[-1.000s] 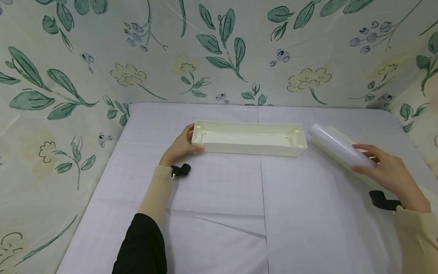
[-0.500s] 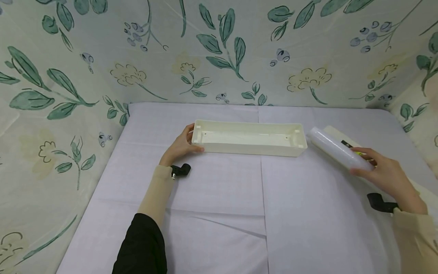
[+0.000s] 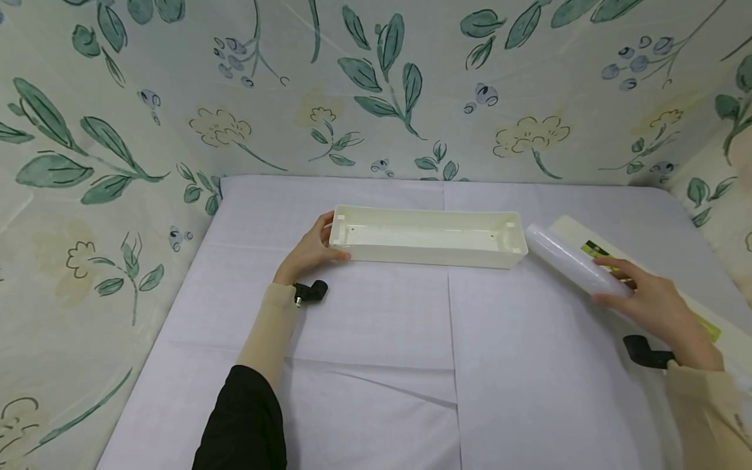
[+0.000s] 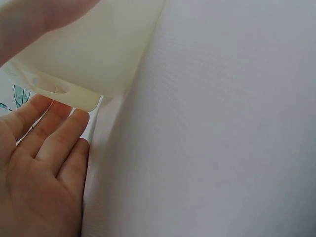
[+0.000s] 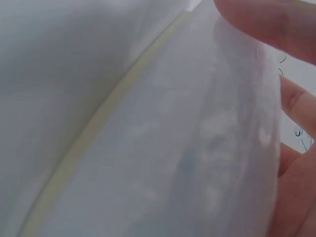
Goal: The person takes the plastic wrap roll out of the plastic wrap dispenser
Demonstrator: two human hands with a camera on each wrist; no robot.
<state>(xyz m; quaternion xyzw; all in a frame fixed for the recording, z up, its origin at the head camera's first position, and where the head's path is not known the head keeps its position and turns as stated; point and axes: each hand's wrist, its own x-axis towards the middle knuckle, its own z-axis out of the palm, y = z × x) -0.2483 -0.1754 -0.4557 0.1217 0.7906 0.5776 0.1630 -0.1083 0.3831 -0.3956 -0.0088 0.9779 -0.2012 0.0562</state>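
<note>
A long, shallow cream plastic box [image 3: 425,254] lies open-topped across the table's far half. At its left end, my left hand [image 3: 308,254] grips it, thumb along the front wall and fingers at the end. In the left wrist view the fingertips meet the lower edge of the box [image 4: 111,44], near a slot. My right hand [image 3: 658,307] grips the near end of a roll of clear plastic film [image 3: 566,261], thumb on one side and fingers on the other. The roll slants, its far end close to the box's right end. It fills much of the right wrist view.
Behind the roll lies a long cream piece [image 3: 570,228] with green-and-black labels, partly hidden by the right hand and forearm. White cloth [image 3: 376,339] with fold lines covers the table. Floral fabric [image 3: 411,91] hangs along the back and sides.
My right hand and the film roll have shifted slightly left and toward me, uncovering more of the labelled cream piece. The left hand and the box have stayed still.
</note>
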